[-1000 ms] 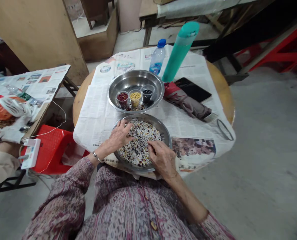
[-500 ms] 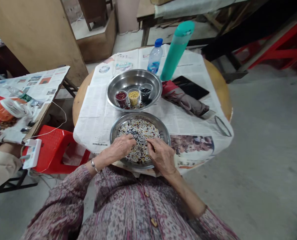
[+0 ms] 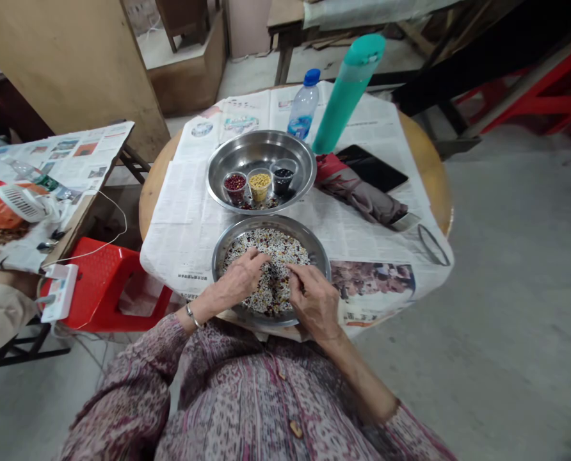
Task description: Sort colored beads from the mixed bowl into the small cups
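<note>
Both hands are over the near steel basin (image 3: pixel 322 255), which holds a layer of white grains mixed with dark, red and yellow beans (image 3: pixel 272 243). My left hand (image 3: pixel 243 276) reaches in from the left, its fingers bent together just above the grains; their tips are partly hidden. On the right side of the basin, my right hand (image 3: pixel 315 299) has thumb and forefinger pinched at the grains. Whatever lies between the fingertips is too small to name. Behind stands a second steel basin (image 3: pixel 240 146) with clear cups of red beans (image 3: pixel 235 184), yellow beans (image 3: pixel 259 182) and black beans (image 3: pixel 282 177).
Newspaper (image 3: pixel 180 211) covers the round table. A water bottle (image 3: pixel 305 105), a teal flask (image 3: pixel 347 93), a dark tablet (image 3: pixel 372 168) and a folded umbrella (image 3: pixel 362 191) lie or stand beyond. A red stool (image 3: pixel 93 294) bearing a power strip (image 3: pixel 59 293) is at left.
My left hand has shifted slightly up and right over the grains. The right hand stays nearly in place, its forefinger straighter. The view has moved slightly.
</note>
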A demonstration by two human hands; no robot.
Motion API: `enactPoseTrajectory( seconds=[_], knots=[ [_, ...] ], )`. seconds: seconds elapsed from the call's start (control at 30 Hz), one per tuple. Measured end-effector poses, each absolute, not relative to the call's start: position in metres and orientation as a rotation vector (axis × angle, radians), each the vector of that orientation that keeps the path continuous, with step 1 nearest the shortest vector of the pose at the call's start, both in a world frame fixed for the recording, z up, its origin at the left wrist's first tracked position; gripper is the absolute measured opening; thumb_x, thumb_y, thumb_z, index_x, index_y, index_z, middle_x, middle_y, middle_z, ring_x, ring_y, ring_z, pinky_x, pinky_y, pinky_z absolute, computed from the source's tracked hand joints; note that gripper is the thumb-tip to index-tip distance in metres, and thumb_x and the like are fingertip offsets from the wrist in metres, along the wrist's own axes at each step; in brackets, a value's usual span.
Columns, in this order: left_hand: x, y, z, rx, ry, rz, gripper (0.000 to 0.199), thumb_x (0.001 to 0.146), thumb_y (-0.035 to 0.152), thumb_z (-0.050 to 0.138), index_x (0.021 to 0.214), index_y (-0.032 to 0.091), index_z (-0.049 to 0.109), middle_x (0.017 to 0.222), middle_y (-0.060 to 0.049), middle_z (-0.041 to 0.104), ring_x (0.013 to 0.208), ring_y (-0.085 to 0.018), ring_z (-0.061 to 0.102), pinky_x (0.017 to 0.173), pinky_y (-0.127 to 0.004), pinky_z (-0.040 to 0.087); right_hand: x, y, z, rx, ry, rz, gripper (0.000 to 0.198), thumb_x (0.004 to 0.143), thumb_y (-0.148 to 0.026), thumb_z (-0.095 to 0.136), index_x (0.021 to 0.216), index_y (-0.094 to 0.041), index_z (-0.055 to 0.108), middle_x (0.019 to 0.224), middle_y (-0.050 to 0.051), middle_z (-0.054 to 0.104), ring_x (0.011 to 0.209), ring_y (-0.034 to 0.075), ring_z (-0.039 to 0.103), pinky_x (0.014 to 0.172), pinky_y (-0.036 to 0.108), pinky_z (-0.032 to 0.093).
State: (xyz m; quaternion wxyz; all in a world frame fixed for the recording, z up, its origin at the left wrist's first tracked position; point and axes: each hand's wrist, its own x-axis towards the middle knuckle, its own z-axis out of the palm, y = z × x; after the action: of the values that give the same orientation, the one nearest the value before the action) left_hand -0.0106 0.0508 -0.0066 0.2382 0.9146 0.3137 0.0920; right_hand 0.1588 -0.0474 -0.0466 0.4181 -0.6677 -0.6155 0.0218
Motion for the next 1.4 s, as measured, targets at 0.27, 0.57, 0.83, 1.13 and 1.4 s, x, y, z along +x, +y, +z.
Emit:
enactPoseTrajectory(
  seconds=[0.27, 0.57, 0.83, 1.13, 1.4],
  knots=[
    [0.005, 0.063, 0.005, 2.668, 0.451, 0.089, 0.068, 0.079, 0.015, 0.076, 0.138, 0.02, 0.043, 0.152, -0.015, 0.038, 0.142, -0.031, 0.035, 0.117, -0.051, 0.037, 0.158, -0.048, -0.043, -1.593, -1.458, 0.068, 0.026, 0.097, -0.019, 0.047, 0.111, -0.02, 0.068, 0.098, 0.008, 0.074, 0.091, 0.02, 0.069, 0.086, 0.035, 0.055],
    [0.021, 0.094, 0.0, 2.716, 0.629, -0.012, 0.027, 0.094, 0.015, 0.058, 0.12, 0.021, 0.061, 0.123, -0.008, 0.057, 0.113, -0.023, 0.059, 0.101, -0.039, 0.049, 0.159, -0.048, -0.045, -1.606, -1.468, 0.093, 0.026, 0.094, -0.017, 0.047, 0.107, -0.021, 0.07, 0.094, 0.007, 0.073, 0.089, 0.02, 0.068, 0.085, 0.034, 0.055],
    [0.036, 0.08, -0.004, 2.596, 0.51, 0.117, 0.014, 0.098, 0.016, 0.052, 0.104, 0.016, 0.064, 0.101, -0.007, 0.066, 0.098, -0.019, 0.064, 0.095, -0.033, 0.05, 0.159, -0.049, -0.044, -1.545, -1.339, 0.012, 0.03, 0.097, -0.017, 0.045, 0.118, -0.022, 0.066, 0.104, 0.01, 0.071, 0.096, 0.02, 0.068, 0.088, 0.036, 0.055],
    [0.023, 0.052, -0.008, 2.906, 0.217, 0.103, 0.029, 0.091, 0.028, 0.066, 0.119, 0.023, 0.065, 0.138, -0.01, 0.055, 0.134, -0.032, 0.042, 0.111, -0.05, 0.038, 0.159, -0.051, -0.046, -1.557, -1.339, 0.041, 0.034, 0.099, -0.02, 0.04, 0.123, -0.022, 0.063, 0.11, 0.011, 0.069, 0.101, 0.021, 0.065, 0.091, 0.038, 0.053],
    [0.007, 0.075, -0.002, 2.842, 0.704, 0.027, 0.027, 0.096, 0.003, 0.041, 0.108, 0.015, 0.062, 0.108, -0.009, 0.059, 0.102, -0.02, 0.058, 0.091, -0.032, 0.051, 0.159, -0.049, -0.047, -1.552, -1.377, 0.034, 0.032, 0.097, -0.017, 0.045, 0.122, -0.022, 0.064, 0.108, 0.009, 0.07, 0.1, 0.02, 0.067, 0.09, 0.035, 0.055]
  ],
)
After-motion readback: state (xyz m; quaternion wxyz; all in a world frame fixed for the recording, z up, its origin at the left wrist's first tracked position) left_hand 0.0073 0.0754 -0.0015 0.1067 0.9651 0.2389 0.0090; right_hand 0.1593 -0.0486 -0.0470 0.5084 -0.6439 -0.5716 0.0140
